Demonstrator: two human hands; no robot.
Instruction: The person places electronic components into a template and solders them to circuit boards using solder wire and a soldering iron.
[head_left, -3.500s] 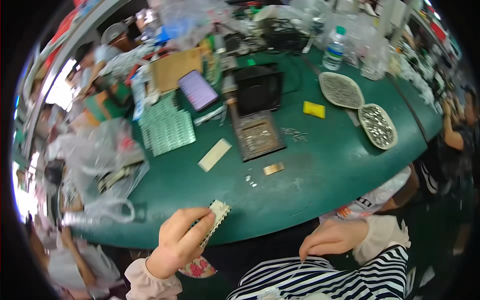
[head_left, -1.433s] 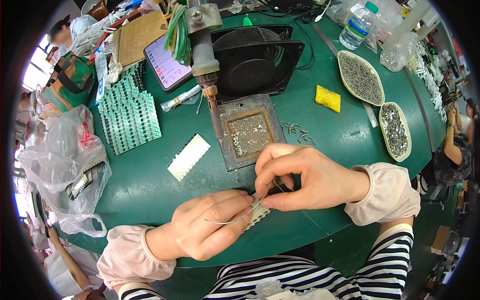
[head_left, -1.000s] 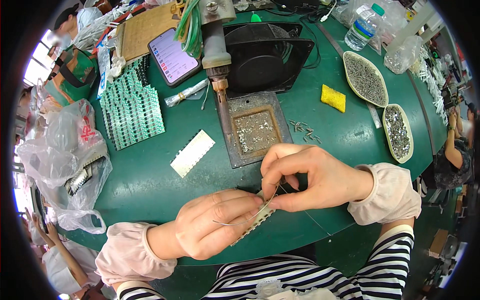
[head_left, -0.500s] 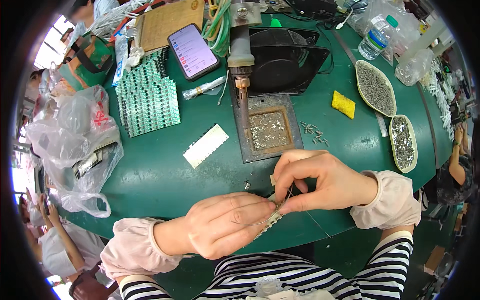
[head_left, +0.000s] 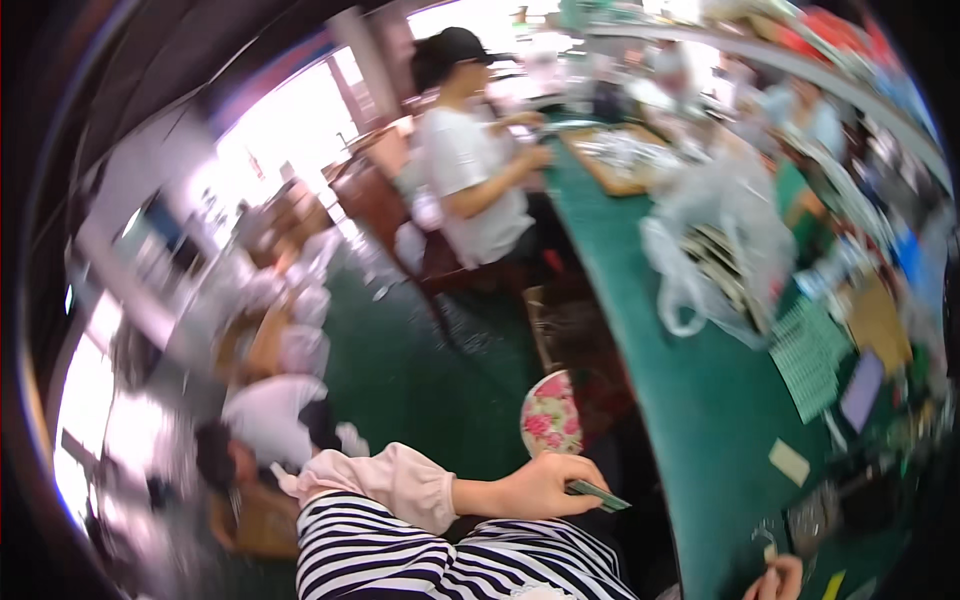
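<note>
My left hand (head_left: 543, 488) is closed with its thumb and fingers on a thin greenish circuit board (head_left: 600, 494), held just off the table's near edge, above my lap. My right hand (head_left: 775, 580) is at the lower right, over the table, partly cut off by the picture's edge. Its fingers are pinched together around a small pale piece (head_left: 769, 553), too blurred to name. A cream board (head_left: 789, 462) lies flat on the green table (head_left: 690, 410) beyond my right hand.
Further along the table are a clear plastic bag (head_left: 715, 245) with boards inside, a green-and-white circuit board sheet (head_left: 808, 355), a phone (head_left: 862, 390) and a wooden tray (head_left: 615, 180). A seated co-worker (head_left: 475, 165) is at the far end. A round floral-patterned item (head_left: 553, 412) is beside the table.
The view has swung left, toward the co-worker and floor. My hands have parted: the left holds the board near my lap, while the right stays over the table.
</note>
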